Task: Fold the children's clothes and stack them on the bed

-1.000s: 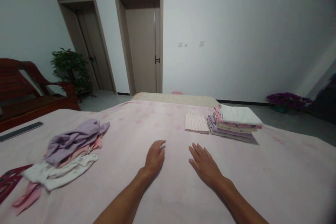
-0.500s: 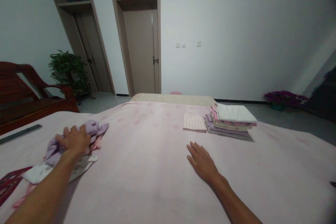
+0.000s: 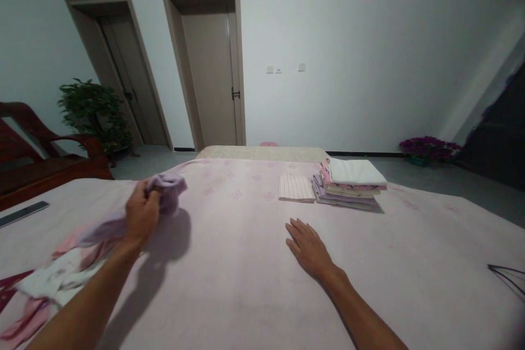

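My left hand [image 3: 142, 212] is closed around a purple piece of clothing [image 3: 171, 197], raised a little above the bed-like surface and casting a shadow. Its tail trails back over a loose heap of pink and white clothes [image 3: 61, 273] at the lower left. My right hand [image 3: 308, 248] lies flat on the pale pink flowered cover [image 3: 246, 273], fingers stretched and holding nothing. Beyond it sits a folded striped cloth [image 3: 296, 187], beside a neat stack of folded clothes [image 3: 348, 186] with a white one [image 3: 356, 171] on top.
A dark flat phone-like object [image 3: 24, 213] lies at the left edge, and a red patterned item [image 3: 10, 289] shows below it. Thin black loops [image 3: 506, 273] lie at the far right. A wooden bench [image 3: 49, 158], potted plant [image 3: 96, 115] and purple flowers [image 3: 429, 147] stand beyond.
My left hand has gripped the purple clothing, lifted it off the heap and moved right. My right hand stays flat on the cover. The view has turned slightly right.
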Demonstrator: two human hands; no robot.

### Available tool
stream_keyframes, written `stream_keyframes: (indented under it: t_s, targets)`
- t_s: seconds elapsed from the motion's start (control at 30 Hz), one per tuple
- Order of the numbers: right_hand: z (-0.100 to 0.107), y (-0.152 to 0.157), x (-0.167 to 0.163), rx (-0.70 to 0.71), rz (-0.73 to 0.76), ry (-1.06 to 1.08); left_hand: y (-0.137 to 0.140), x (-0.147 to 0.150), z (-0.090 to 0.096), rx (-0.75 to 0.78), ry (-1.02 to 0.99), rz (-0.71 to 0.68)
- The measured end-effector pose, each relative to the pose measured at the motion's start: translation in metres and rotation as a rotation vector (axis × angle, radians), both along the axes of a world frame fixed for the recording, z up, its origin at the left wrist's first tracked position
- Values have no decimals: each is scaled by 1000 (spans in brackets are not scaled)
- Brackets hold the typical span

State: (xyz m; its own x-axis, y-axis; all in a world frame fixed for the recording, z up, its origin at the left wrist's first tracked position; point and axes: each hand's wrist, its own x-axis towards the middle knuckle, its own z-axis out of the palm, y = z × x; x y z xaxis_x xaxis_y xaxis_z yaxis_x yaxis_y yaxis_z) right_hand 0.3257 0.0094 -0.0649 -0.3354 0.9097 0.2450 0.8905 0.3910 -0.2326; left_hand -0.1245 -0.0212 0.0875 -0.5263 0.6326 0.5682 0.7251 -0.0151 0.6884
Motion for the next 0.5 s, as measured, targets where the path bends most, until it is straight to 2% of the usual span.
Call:
stream_keyframes:
  t_s: [0.03, 0.13, 0.2, 0.23, 0.3, 0.4, 0.5]
  targets:
    - [-2, 0, 1, 10, -5, 21, -6, 24, -8, -12, 1, -190]
    - [-6, 2, 7, 30, -46, 118, -30, 92, -36, -229, 98, -774]
    - [-8, 3, 10, 36, -64, 182, -44, 121, -50, -369, 168, -987]
    - [-8, 3, 11, 40, -65, 205, -47, 129, -55, -409, 191, -1027]
    - [-9, 3, 13, 56, -60, 230, -42, 129, -59, -420, 214, -977]
    - [-8, 3, 12, 79, -43, 243, -14, 103, -63, -392, 258, -699]
    - [-8, 3, 11, 101, -22, 247, 21, 66, -73, -584, 341, -413]
